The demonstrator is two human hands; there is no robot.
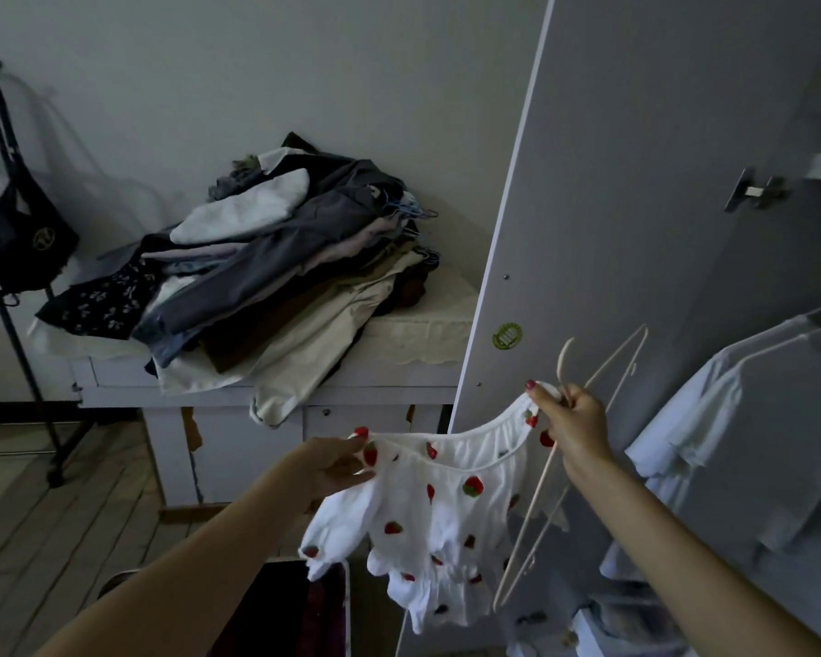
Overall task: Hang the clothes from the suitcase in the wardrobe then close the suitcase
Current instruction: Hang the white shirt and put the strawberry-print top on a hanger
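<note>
A white top with red strawberries [427, 523] hangs spread between my two hands in front of the open wardrobe door [612, 206]. My left hand [337, 467] pinches the left end of its neckline. My right hand [574, 419] pinches the right end of the neckline and also grips a thin cream hanger [603, 372], which slants down behind the top. Part of the open suitcase [299, 609], dark inside, shows at the bottom edge below the top. White garments [712, 419] hang inside the wardrobe at the right.
A white table [399, 377] at the back carries a tall pile of clothes on hangers [280, 258]. A dark bag [20, 230] hangs on a black stand at the far left. Wooden floor lies at the lower left.
</note>
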